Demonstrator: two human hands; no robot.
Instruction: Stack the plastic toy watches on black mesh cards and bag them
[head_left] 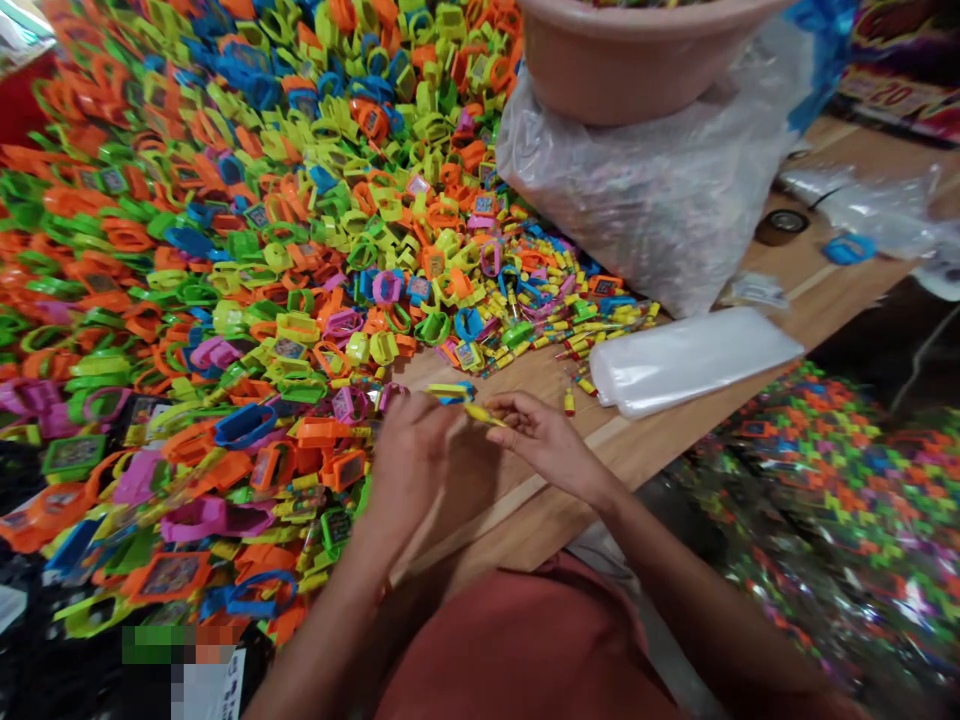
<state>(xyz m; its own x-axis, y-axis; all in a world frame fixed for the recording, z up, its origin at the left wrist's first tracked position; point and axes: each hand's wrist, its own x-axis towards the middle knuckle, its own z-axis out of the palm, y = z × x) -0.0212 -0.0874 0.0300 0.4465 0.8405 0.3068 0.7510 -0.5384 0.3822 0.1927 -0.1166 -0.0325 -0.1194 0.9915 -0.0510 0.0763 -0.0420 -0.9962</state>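
My right hand (pixel 544 440) pinches a small, thin yellow stick-like piece (pixel 484 414) between thumb and fingers, above the wooden table (pixel 517 500). My left hand (pixel 411 455) is just to the left, its fingers bent and smeared by motion. Whether it holds anything does not show. Behind the hands, a yellow and blue piece (pixel 448 392) lies at the edge of a large heap of plastic toy watches (pixel 300 260) in orange, green, yellow, blue and pink. Small tubes with yellow labels (pixel 525 340) lie scattered at the heap's near right side.
A pink basin (pixel 630 60) rests on a bulging clear plastic bag (pixel 645 190) at the back. Right of the tubes lies a stack of clear plastic sleeves (pixel 697 360). Farther right are a tape roll (pixel 781 226) and a blue toy watch (pixel 849 248). Packed colourful goods (pixel 832 520) fill the lower right.
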